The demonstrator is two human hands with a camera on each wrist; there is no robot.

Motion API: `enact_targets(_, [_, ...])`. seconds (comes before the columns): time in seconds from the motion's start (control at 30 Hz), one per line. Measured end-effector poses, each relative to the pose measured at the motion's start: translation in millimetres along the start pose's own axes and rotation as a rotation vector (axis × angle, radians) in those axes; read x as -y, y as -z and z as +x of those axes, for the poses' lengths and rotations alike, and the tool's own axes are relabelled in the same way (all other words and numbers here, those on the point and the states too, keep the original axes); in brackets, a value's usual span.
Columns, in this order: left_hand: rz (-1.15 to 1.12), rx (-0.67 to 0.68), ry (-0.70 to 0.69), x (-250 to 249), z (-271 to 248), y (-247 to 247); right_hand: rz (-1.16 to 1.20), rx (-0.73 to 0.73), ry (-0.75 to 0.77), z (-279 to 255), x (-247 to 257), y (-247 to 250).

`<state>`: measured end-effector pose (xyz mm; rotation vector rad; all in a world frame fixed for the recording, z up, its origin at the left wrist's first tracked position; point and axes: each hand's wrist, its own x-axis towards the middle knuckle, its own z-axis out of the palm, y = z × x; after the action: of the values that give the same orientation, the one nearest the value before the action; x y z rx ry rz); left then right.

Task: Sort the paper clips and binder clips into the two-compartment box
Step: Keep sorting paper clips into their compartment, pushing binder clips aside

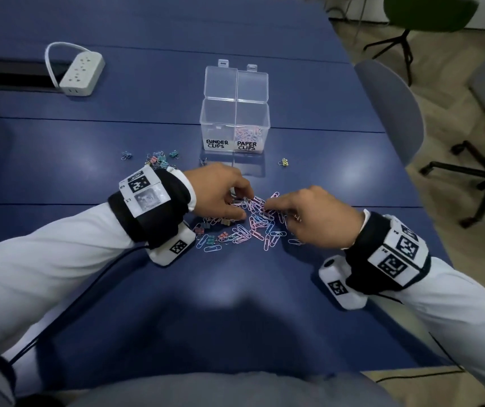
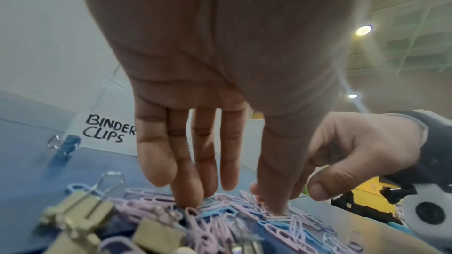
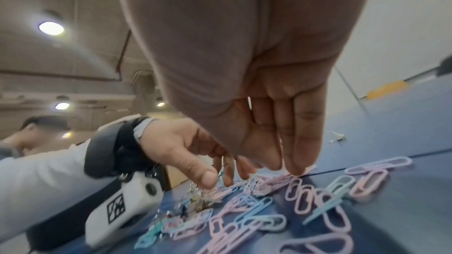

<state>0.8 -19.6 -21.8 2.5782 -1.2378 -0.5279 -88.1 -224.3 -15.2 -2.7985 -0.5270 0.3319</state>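
A clear two-compartment box [image 1: 235, 113] stands open, labelled BINDER CLIPS on the left and PAPER CLIPS on the right. Some pink and blue clips lie in the right compartment; the left looks bare. A pile of pastel paper clips [image 1: 260, 227] [image 2: 220, 213] [image 3: 305, 196] lies in front of it. My left hand [image 1: 242, 205] [image 2: 232, 204] presses its fingertips and thumb tip into the pile from the left. From the right, my right hand [image 1: 276, 210] [image 3: 288, 167] touches the pile with straight fingers. Binder clips [image 1: 159, 161] [image 2: 75, 213] lie left of the pile and by my left wrist.
Single binder clips lie at the box's front right [image 1: 284, 162] and front left [image 1: 203, 161]. A white power strip [image 1: 81, 73] sits far left on the blue table [image 1: 323, 160]. A grey chair [image 1: 391, 110] stands at the table's right edge. Another person [image 3: 31, 136] sits beyond.
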Motion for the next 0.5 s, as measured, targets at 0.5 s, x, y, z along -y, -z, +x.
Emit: enact_targets(0.5, [-0.155,-0.056,0.107,34,-38,11,0.195,0.131,-0.087,6,-20,1])
